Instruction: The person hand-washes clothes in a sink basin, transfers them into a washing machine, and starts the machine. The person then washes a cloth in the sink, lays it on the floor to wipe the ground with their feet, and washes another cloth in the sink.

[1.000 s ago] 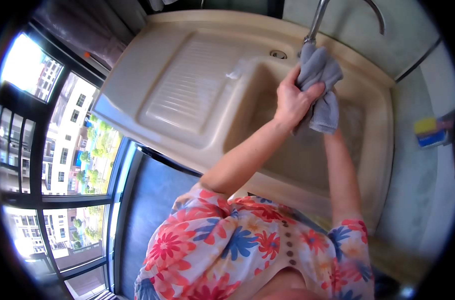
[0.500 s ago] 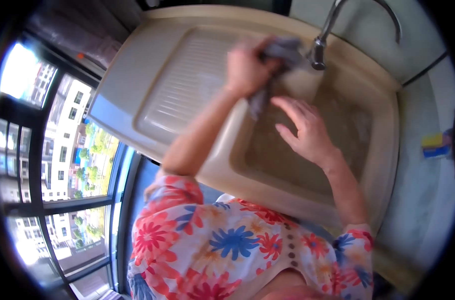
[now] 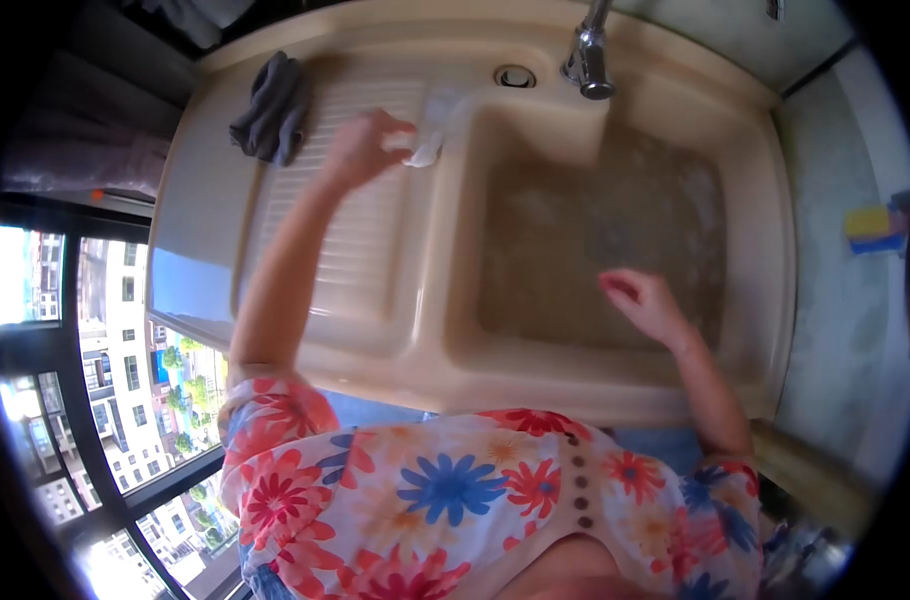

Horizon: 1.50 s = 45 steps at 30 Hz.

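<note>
My left hand [image 3: 367, 150] is over the ribbed washboard [image 3: 360, 235], thumb and fingers curved and apart. Its fingertips are at the edge of a small crumpled white thing [image 3: 427, 150] by the basin's rim; I cannot make out its kind or whether they touch it. To the left of that hand, a wet-looking grey cloth [image 3: 273, 108] lies bunched on the washboard's upper left. My right hand [image 3: 647, 305] hovers over the basin [image 3: 462, 300], fingers loosely bent, nothing visible in them. Cloudy water [image 3: 575, 240] stands in the basin.
A chrome faucet [image 3: 588, 65] rises at the back of the basin, with a round drain fitting [image 3: 515, 76] to its left. On the right wall is a yellow and blue sponge-like item [image 3: 872, 230]. Tall windows [image 3: 125, 400] stand at left; dark fabric [image 3: 85, 130] hangs upper left.
My left hand has laid the grey cloth on the washboard's left side, let go and come away from it. My right hand has drawn back toward me over the basin. The view has shifted.
</note>
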{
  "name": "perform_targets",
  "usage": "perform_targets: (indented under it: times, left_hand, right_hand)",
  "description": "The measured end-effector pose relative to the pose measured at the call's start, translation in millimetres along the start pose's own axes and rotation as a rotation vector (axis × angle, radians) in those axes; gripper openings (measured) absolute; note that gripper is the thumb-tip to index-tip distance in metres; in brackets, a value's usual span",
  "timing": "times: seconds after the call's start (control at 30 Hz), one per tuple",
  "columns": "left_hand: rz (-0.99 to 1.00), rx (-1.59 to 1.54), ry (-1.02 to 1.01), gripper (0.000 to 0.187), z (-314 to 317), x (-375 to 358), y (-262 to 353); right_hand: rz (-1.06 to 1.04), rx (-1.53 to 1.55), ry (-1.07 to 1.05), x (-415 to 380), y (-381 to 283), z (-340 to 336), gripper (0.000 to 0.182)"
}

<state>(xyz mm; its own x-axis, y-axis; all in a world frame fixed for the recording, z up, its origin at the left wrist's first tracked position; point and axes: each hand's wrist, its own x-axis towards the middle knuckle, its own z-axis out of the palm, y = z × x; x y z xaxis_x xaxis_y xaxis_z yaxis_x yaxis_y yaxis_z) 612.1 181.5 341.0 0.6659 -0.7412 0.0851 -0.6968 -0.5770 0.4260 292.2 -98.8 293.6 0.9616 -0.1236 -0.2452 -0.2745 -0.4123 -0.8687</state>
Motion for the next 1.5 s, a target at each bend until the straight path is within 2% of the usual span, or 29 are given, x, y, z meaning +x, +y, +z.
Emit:
perform_targets:
  times: [0.03,0.1,0.2,0.3,0.4,0.47,0.5,0.53,0.57,0.6,0.63,0.77,0.83,0.87,0.9,0.93,0.97,1.03,1.07,1.1,1.17,1.2,1.27,1.37,1.5]
  left_hand:
    - [0.056,0.134,-0.072,0.025,12,1,14]
    - [-0.068,0.066,-0.009,0.020,35,13,10]
    - [-0.193,0.204,0.118,0.021,44,60,-16]
    - [-0.094,0.206,0.220,0.020,50,88,-26]
    - [0.025,0.169,0.209,0.016,61,88,-39]
    - [-0.089,0.157,0.007,0.016,41,59,-7]
    - [-0.027,0.237,-0.044,0.016,37,42,2]
    - [0.032,0.175,-0.040,0.016,32,23,10]
    - [0.047,0.131,-0.075,0.016,28,5,16]
    - [-0.044,0.085,-0.192,0.015,21,-11,28]
    - [-0.175,-0.109,-0.277,0.015,16,-23,32]
    - [-0.159,-0.789,-0.133,0.023,-9,-65,114]
    - [-0.163,-0.903,-0.205,0.020,20,-86,150]
    - [-0.178,-0.468,-0.109,0.015,45,-97,178]
    - [0.129,-0.124,0.090,0.012,64,-113,212]
    - [0.103,-0.342,0.106,0.014,79,-128,243]
    - [0.024,-0.755,0.082,0.017,105,-143,258]
    - [0.124,-0.631,0.128,0.018,124,-176,314]
    - [0.149,-0.712,0.062,0.020,134,-191,342]
    - [0.152,-0.757,0.015,0.021,148,-204,358]
    - [0.093,-0.813,-0.055,0.022,163,-221,376]
    - [0.007,-0.977,-0.109,0.023,173,-229,380]
    - [-0.172,-1.298,-0.210,0.025,194,-247,379]
    - [-0.403,-1.530,-0.351,0.027,195,-265,364]
    - [-0.570,-1.576,-0.338,0.030,208,-300,332]
  right_hand:
    - [0.014,-0.001,0.013,-3,0,0,0.018]
    - [0.032,-0.021,0.030,-8,-1,-2,0.018]
    - [0.077,0.053,0.061,-17,5,-1,0.017]
    - [0.100,0.061,0.073,-22,7,-3,0.017]
    - [0.128,0.032,0.065,-32,4,-6,0.018]
    - [0.077,-0.030,0.068,-38,5,-8,0.019]
    - [0.024,-0.088,0.068,-41,7,-8,0.019]
    - [-0.021,-0.142,0.064,-45,10,-8,0.020]
    - [0.022,-0.087,0.032,-49,12,-9,0.021]
    - [0.015,-0.108,-0.025,-53,12,-14,0.021]
    - [0.006,-0.060,0.007,-58,13,-18,0.020]
    - [-0.046,0.077,0.194,-82,25,-38,0.017]
    - [-0.063,0.116,0.279,-100,21,-36,0.016]
    - [-0.071,0.122,0.296,-114,12,-31,0.015]
    - [-0.078,0.127,0.311,-131,5,-28,0.015]
    - [-0.057,0.256,0.293,-145,1,-22,0.015]
    - [-0.038,0.368,0.261,-161,1,-16,0.015]
    - [-0.002,0.580,0.203,-191,1,-7,0.015]
    - [0.074,0.593,0.099,-209,1,-7,0.014]
    - [0.076,0.607,0.113,-221,5,-5,0.013]
    - [0.083,0.629,0.136,-240,19,2,0.011]
    - [0.091,0.655,0.169,-248,25,5,0.009]
    - [0.073,0.626,0.096,-263,45,7,0.008]
    - [0.077,0.705,0.015,-277,64,12,0.007]
    - [0.055,0.689,-0.086,-278,66,26,0.007]
